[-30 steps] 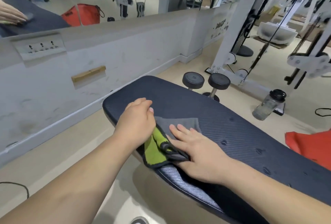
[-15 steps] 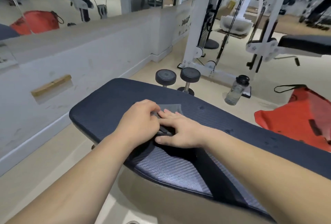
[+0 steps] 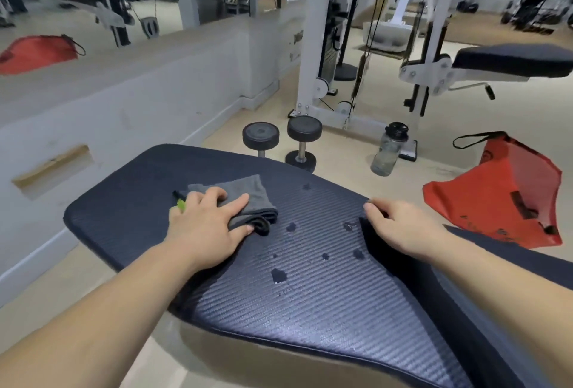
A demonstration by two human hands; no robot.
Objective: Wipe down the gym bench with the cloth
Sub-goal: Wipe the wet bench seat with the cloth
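**Cloth under left palm, right hand at pad edge**

While the left hand [image 3: 207, 226] lies flat with fingers spread, palm down, it presses on the folded grey cloth [image 3: 245, 201]; nothing is pinched, only held down. A green strip of the cloth shows beside the knuckles. Cloth sits on the gym bench [image 3: 310, 288] pad, toward its far end. Right hand [image 3: 400, 228] rests at the pad's right edge, fingers curled; whether they grip the edge cannot be told. Dark wet spots [image 3: 279, 274] dot the pad between the hands. Beyond on the floor: two dumbbells [image 3: 302, 142], a water bottle [image 3: 387, 152], a red bag [image 3: 502, 192].
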